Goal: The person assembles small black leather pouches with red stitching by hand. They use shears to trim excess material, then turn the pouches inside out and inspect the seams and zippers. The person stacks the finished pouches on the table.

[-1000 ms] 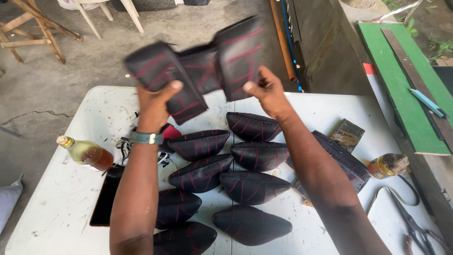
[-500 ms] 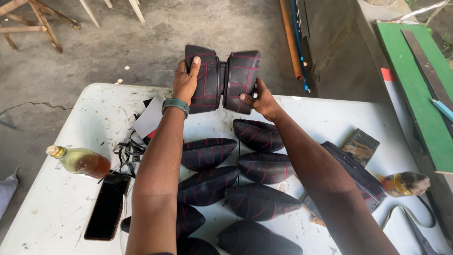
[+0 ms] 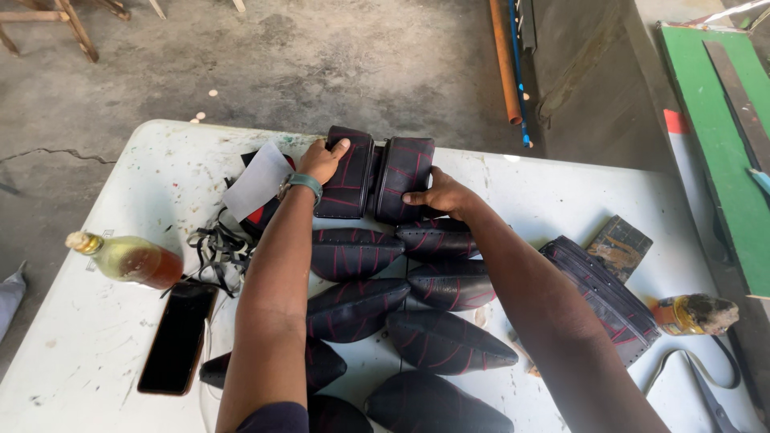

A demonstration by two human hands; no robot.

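Stitched black leather panels [image 3: 377, 172], red-seamed and curved, gripped by both hands.

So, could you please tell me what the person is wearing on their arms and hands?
Both forearms are bare, with no gloves or rings visible. The left hand has a teal band with a metal piece at the wrist. The right hand wears nothing. A dark sleeve edge shows at the left upper arm.

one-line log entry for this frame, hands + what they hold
left hand: gripping left folded black leather piece | right hand: on right folded piece | both pieces at far edge of white table | leaf-shaped black pieces in rows below
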